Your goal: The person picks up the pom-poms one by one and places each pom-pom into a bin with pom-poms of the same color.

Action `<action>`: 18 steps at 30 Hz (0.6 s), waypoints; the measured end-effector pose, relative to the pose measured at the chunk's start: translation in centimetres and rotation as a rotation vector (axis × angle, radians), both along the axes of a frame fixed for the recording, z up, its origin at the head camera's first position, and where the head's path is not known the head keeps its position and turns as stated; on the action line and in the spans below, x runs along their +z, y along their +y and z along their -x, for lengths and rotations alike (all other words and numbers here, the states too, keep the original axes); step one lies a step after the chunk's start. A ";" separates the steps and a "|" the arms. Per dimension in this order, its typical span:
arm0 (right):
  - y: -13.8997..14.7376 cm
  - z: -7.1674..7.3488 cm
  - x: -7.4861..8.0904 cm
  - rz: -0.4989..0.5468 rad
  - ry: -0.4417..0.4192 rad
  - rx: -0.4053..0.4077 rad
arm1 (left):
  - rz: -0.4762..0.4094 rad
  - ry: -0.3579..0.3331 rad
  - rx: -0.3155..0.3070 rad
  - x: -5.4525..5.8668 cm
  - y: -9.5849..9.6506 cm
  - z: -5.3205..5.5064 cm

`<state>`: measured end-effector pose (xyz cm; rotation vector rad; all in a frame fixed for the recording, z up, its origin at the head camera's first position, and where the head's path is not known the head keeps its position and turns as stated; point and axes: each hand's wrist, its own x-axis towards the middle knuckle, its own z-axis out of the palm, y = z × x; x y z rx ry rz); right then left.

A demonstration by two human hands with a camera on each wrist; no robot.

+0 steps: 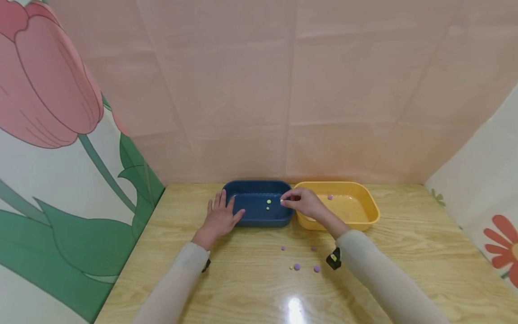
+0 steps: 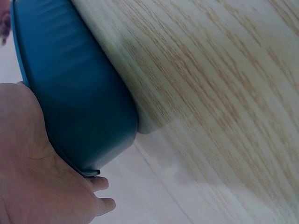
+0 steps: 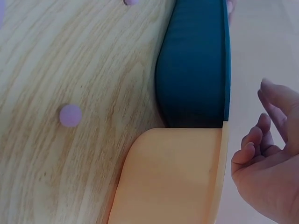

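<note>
Right hand (image 1: 304,202) pinches pale ball (image 1: 282,200) — left hand (image 1: 219,219) touches blue tray (image 1: 265,222).

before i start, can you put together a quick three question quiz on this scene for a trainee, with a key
1. True or false: a purple ball lies in the yellow tray.
2. Fill in the colour: the left hand touches the ____ tray.
3. How many purple balls show on the table itself in the head view?

Key:
1. True.
2. Blue; it is the blue tray.
3. Four.
</note>
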<state>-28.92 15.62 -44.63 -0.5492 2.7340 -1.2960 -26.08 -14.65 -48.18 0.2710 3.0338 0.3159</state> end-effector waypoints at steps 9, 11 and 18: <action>-0.2 0.9 -0.1 -0.012 -0.013 -0.042 | -0.003 -0.003 -0.005 0.0 -0.1 0.0; -0.2 1.0 -0.1 -0.018 -0.012 -0.044 | -0.004 -0.002 -0.006 0.0 -0.1 0.0; -0.3 1.6 -0.2 -0.042 -0.024 -0.065 | -0.005 -0.004 -0.007 0.2 0.0 -0.1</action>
